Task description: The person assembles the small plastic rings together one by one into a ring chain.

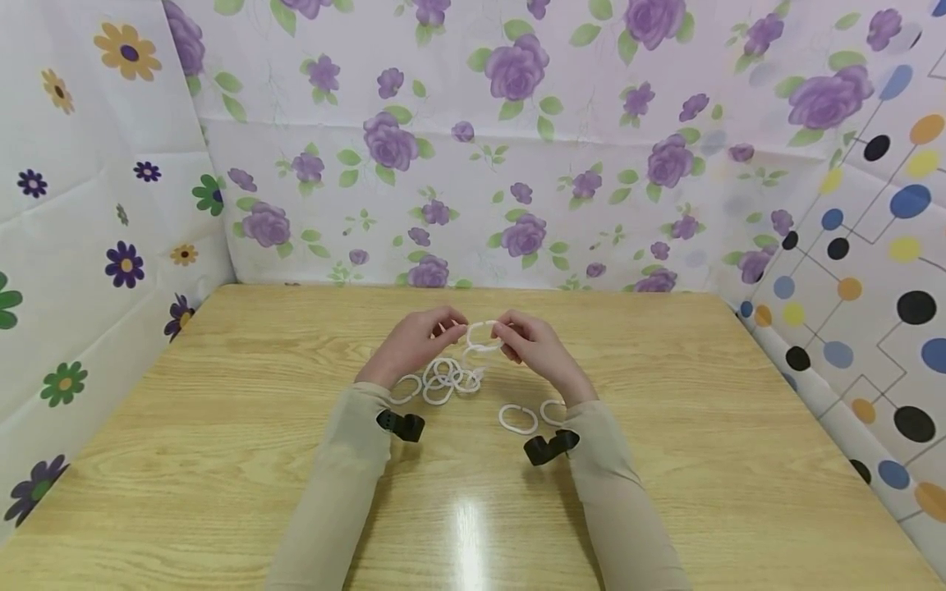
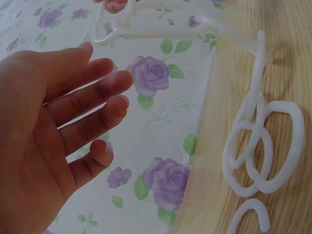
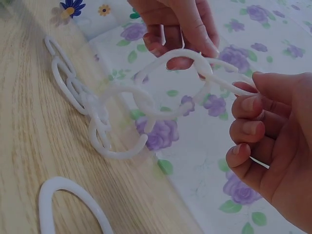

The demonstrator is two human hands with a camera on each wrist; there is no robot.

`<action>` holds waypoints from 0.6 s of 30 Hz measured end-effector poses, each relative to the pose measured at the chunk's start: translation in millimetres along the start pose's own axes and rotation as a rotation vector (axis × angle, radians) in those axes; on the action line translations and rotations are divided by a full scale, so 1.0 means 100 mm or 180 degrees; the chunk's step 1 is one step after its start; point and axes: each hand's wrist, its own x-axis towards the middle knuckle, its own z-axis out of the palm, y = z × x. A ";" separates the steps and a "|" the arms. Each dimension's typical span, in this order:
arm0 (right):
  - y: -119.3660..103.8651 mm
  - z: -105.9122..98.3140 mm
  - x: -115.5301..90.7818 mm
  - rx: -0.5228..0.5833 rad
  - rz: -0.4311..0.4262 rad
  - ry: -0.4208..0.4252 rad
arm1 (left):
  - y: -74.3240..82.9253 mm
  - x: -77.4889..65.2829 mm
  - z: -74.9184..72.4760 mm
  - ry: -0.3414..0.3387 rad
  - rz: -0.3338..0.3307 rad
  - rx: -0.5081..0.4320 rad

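My right hand [image 1: 535, 345] pinches a white plastic chain link [image 3: 226, 86] between thumb and forefinger. That link hooks through another white link [image 3: 168, 53], from which a chain [image 3: 117, 87] of joined links runs down to the table. In the head view the chain's lower part is a small heap [image 1: 438, 386]. My left hand [image 2: 63, 112] is beside the raised links, its fingers spread and slightly bent. Its thumb tip is close to a link's edge; whether they touch I cannot tell. In the right wrist view the left fingers [image 3: 190, 29] show behind the links.
Two separate white links, one [image 1: 502, 417] nearer the middle and another [image 1: 543, 408] partly behind the right wrist, lie on the wooden table [image 1: 222, 460]. Flowered cloth [image 1: 458, 205] stands behind the table. Each wrist bears a black camera mount [image 1: 401, 425].
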 end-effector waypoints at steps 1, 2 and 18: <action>0.00 0.01 0.00 0.0002 -0.0027 -0.0012 | 0.00 0.00 0.00 -0.0034 -0.0014 -0.0001; 0.00 0.01 0.00 0.0008 -0.0052 -0.0020 | 0.00 0.00 0.01 -0.0060 -0.0015 -0.0008; -0.02 0.10 0.02 0.0015 -0.0104 0.0008 | -0.06 -0.02 -0.04 0.0507 -0.0236 -0.0047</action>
